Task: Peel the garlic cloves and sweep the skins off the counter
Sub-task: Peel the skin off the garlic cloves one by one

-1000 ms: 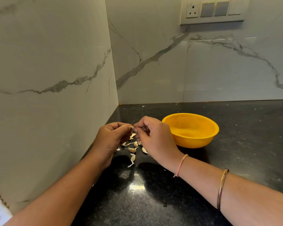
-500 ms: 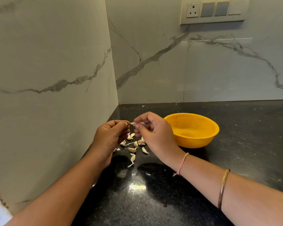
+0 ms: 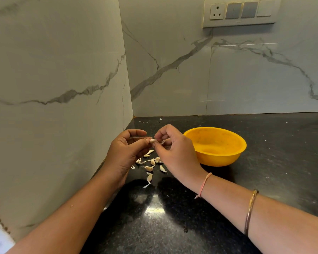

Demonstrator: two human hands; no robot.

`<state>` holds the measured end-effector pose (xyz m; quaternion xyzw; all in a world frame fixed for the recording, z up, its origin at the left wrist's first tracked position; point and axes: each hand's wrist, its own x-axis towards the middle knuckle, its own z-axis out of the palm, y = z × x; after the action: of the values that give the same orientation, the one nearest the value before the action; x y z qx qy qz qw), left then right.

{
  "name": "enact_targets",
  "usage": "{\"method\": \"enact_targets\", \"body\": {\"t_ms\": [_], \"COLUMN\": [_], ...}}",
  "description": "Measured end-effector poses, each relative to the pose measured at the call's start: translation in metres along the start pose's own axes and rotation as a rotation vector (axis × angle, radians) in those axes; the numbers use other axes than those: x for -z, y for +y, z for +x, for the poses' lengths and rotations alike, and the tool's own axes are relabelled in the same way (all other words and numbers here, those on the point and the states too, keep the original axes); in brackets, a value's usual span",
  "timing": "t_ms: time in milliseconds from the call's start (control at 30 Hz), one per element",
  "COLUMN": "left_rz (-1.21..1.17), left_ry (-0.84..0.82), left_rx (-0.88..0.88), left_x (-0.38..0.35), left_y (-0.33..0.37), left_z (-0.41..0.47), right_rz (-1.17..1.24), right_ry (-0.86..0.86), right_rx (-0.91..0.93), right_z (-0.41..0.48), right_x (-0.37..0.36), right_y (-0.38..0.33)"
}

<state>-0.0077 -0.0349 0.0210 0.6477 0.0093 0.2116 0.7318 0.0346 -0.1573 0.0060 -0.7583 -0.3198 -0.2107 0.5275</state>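
Drawn apart, left hand (image 3: 123, 154) and right hand (image 3: 176, 153) pinch one clove (image 3: 152, 140).

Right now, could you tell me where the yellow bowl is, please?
In the head view, the yellow bowl sits on the black counter, just right of the right hand.

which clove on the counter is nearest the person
The lone clove with a trailing skin tail. It lies apart from the cluster, on its near side.
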Motion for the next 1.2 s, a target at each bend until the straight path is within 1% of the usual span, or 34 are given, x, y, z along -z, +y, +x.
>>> {"method": "enact_targets", "body": {"t_ms": [100,233,567,800,1033,1200], "left_rz": [-0.026,-0.029,0.094,-0.007,-0.075,-0.092], "left_ry": [0.001,0.0,0.016,0.045,0.009,0.006], "left_rx": [-0.013,-0.019,-0.054,-0.025,-0.018,0.017], "left_x": [0.0,0.0011,0.0028,0.0008,-0.0017,-0.0002], "left_y": [0.0,-0.0005,-0.0034,-0.0039,-0.0003,-0.0017], "left_z": [0.0005,0.0008,0.0017,0.002,-0.0009,0.0007], "right_rz": [-0.063,-0.081,-0.076,-0.057,-0.008,-0.032], "right_ry": [-0.016,-0.01,-0.002,-0.002,0.001,-0.008], "right_rx": [0.023,0.019,0.01,0.008,-0.085,-0.063], "right_z": [-0.0005,-0.0005,-0.0013,-0.0016,0.0004,-0.0007], "right_x": [0.0005,0.0006,0.0005,-0.0012,-0.0009,-0.001], "right_y": [-0.0008,-0.0004,0.0004,-0.0035,0.0005,-0.001]}}
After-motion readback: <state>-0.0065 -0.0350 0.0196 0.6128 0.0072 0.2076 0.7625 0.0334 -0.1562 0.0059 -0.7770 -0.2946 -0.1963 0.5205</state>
